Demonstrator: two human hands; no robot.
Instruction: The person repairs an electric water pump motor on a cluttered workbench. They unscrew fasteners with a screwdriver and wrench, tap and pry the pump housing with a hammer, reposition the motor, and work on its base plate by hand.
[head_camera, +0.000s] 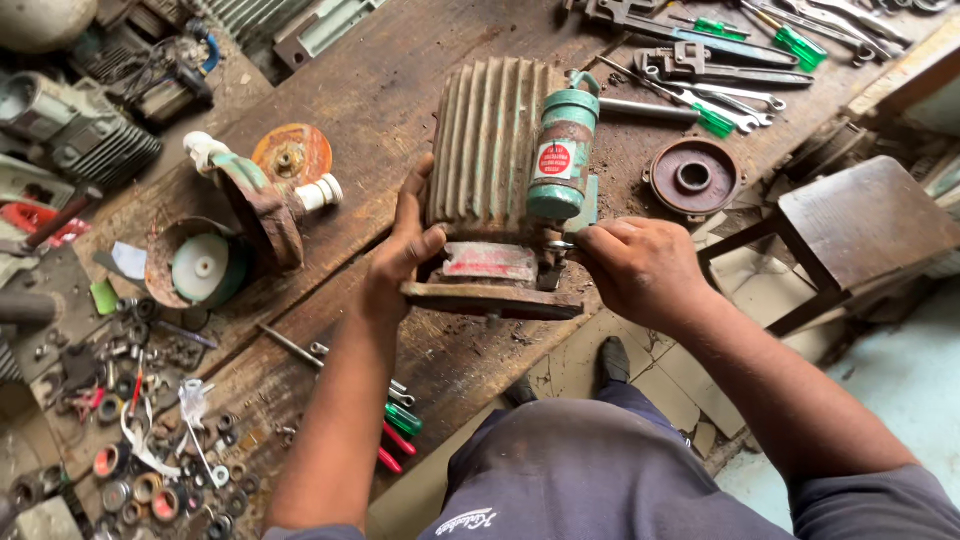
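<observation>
While steadied on a worn wooden tabletop (400, 80), gripped at both sides: a rusty ribbed motor (487, 140), lying on its side near the tabletop's front edge, base plate (490, 300) turned toward the wearer. Clasped round the motor's left flank by the left hand (395, 265), fingers half curled against the fins, thumb hooked over the base end. Pinched at the motor's near right corner by the right hand (630, 265), almost closed, fingertips drawn together on a small metal fitting (556, 245) just below a green cylinder (562, 150) strapped along the motor's right side.

Judged to be mid-step at that fitting, with the motor merely braced, not lifted. Called for next, on this evidence: a firm left-hand hold to stop the motor rolling, and a fine fingertip grip on the right, given so small and rusted a part. Too small to tell whether screw, nut or terminal.

Beyond the motor, spanners (720, 95) and green-handled screwdrivers (800, 45). Right of it, a rusty round cover (693, 178). Left of it, a corroded pump housing (255, 205), and nearer the wearer a litter of bearings and washers (140, 480). Off the tabletop, right of the motor, a dark stool (860, 225).
</observation>
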